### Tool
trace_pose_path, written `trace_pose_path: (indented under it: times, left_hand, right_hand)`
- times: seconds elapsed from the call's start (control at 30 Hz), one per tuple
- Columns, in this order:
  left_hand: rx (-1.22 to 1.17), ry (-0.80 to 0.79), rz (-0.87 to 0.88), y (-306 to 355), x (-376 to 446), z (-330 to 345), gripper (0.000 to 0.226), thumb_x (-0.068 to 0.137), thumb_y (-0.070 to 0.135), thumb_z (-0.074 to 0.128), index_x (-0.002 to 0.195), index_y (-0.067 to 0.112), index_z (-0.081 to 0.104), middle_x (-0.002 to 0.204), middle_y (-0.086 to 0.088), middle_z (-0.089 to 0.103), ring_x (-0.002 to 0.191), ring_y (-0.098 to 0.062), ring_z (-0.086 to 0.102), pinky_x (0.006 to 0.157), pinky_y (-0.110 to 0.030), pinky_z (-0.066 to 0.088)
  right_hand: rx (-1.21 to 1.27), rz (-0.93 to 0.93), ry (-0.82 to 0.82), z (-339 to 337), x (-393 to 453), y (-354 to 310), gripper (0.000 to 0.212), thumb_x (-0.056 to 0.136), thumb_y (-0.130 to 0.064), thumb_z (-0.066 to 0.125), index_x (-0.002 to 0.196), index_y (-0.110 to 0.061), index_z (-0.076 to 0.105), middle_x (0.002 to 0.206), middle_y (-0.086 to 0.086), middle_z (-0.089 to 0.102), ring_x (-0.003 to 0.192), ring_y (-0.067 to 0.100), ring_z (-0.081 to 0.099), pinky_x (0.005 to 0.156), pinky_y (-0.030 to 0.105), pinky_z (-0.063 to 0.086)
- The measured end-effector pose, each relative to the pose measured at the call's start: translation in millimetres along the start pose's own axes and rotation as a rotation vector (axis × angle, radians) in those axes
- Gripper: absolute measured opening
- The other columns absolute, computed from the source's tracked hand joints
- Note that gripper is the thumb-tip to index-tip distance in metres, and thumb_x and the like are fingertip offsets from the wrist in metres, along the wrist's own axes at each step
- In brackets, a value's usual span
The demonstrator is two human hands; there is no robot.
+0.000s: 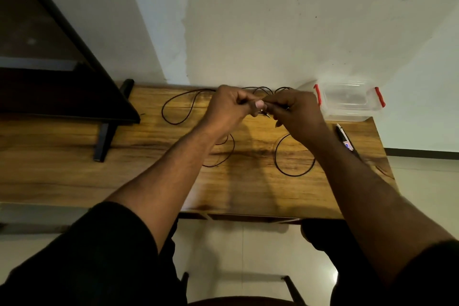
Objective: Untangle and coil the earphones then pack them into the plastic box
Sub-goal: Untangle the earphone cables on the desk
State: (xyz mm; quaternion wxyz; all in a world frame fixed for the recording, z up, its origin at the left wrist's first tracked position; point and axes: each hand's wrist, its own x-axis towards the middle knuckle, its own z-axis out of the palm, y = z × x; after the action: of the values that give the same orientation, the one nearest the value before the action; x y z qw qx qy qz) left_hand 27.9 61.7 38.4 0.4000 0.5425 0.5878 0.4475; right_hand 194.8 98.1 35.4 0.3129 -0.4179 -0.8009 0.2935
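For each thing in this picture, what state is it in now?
Earphones: uncoiled, cable in loose loops on the table.
Plastic box: lid on, red clips, nothing seen inside.
Left hand: pinches the cable.
Right hand: pinches the cable.
Pen: lies flat near the table's right edge.

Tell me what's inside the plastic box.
The plastic box at the table's far right corner is see-through with its lid on; nothing shows inside. The earphones are still outside, held by both hands.

Left grip (pixel 229 104), right grip (pixel 291 109) curled, touching
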Motion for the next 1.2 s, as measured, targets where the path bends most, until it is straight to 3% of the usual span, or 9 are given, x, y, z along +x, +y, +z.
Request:
trace_pose_path:
  times: [0.33,0.6,0.7,0.77,0.87,0.9,0.97,1.07,1.2]
  left_hand:
    - [0.291,0.324,-0.067,-7,10,-65,0.01,0.086,0.016,0.069,0.092,0.009,0.073,0.079,-0.002,0.071,0.071,-0.007,0.065,0.069,-0.018,0.049]
    - [0.439,0.485,-0.143,-21,11,-88,0.013,0.084,0.022,0.071,0.09,0.012,0.075,0.087,-0.006,0.074,0.083,-0.018,0.069,0.087,-0.034,0.054]
    - [0.526,0.423,-0.243,-32,10,-88,0.01,0.083,0.024,0.071,0.088,0.016,0.075,0.091,-0.005,0.075,0.089,-0.02,0.068,0.087,-0.031,0.052]
    - [0.629,0.326,-0.251,-33,12,-77,0.022,0.087,0.023,0.067,0.108,0.019,0.072,0.117,-0.004,0.069,0.114,-0.023,0.06,0.103,-0.035,0.043]
    - [0.552,0.131,0.015,-9,11,-42,0.036,0.095,0.02,0.055,0.13,0.021,0.057,0.143,0.002,0.049,0.139,-0.016,0.035,0.117,-0.041,0.01]
    - [0.419,0.048,0.075,1,8,-25,0.031,0.095,0.019,0.055,0.125,0.021,0.062,0.137,0.001,0.055,0.135,-0.013,0.04,0.117,-0.042,0.009]
    - [0.212,-0.055,0.107,12,-1,2,0.018,0.093,0.019,0.06,0.105,0.021,0.073,0.107,0.0,0.072,0.108,-0.008,0.062,0.109,-0.045,0.035]
    - [0.082,-0.014,0.04,8,-3,13,0.005,0.083,0.015,0.071,0.082,0.013,0.076,0.078,0.001,0.073,0.07,-0.002,0.065,0.067,-0.035,0.054]
    - [0.056,0.014,0.01,9,-4,5,0.009,0.082,0.008,0.072,0.076,0.015,0.074,0.081,-0.005,0.074,0.082,-0.018,0.07,0.08,-0.035,0.056]
  right_hand:
    - [0.163,0.266,0.118,-43,2,18,0.013,0.084,-0.011,0.071,0.097,-0.011,0.072,0.067,-0.003,0.066,0.046,0.006,0.058,0.044,0.019,0.051]
    - [0.145,0.297,0.161,-63,-3,35,0.015,0.083,-0.008,0.071,0.097,-0.003,0.072,0.064,0.008,0.063,0.042,0.005,0.057,0.04,0.021,0.051]
    - [0.13,0.292,0.151,-59,-5,33,0.017,0.084,-0.008,0.071,0.099,-0.002,0.071,0.064,0.01,0.064,0.04,0.004,0.055,0.042,0.018,0.05]
    - [0.113,0.279,0.138,-51,-4,29,0.016,0.084,-0.009,0.07,0.099,-0.003,0.072,0.06,0.009,0.063,0.037,0.003,0.052,0.042,0.016,0.046]
    - [0.097,0.246,0.087,-33,0,17,0.014,0.084,-0.011,0.071,0.098,-0.01,0.072,0.058,0.002,0.062,0.036,0.004,0.051,0.043,0.016,0.046]
    - [0.09,0.227,0.065,-27,1,13,0.013,0.084,-0.013,0.071,0.096,-0.015,0.072,0.057,0.001,0.062,0.036,0.005,0.051,0.042,0.017,0.045]
    - [0.071,0.179,0.03,-18,1,7,0.011,0.084,-0.016,0.072,0.093,-0.02,0.071,0.056,0.001,0.062,0.039,0.008,0.053,0.04,0.016,0.043]
    - [0.042,0.118,0.009,-14,0,3,0.014,0.083,-0.022,0.072,0.097,-0.022,0.071,0.064,0.01,0.067,0.048,0.022,0.061,0.044,0.027,0.051]
    - [0.071,0.123,-0.02,-13,0,2,0.012,0.081,-0.032,0.074,0.093,-0.03,0.074,0.063,0.004,0.068,0.046,0.018,0.06,0.045,0.029,0.051]
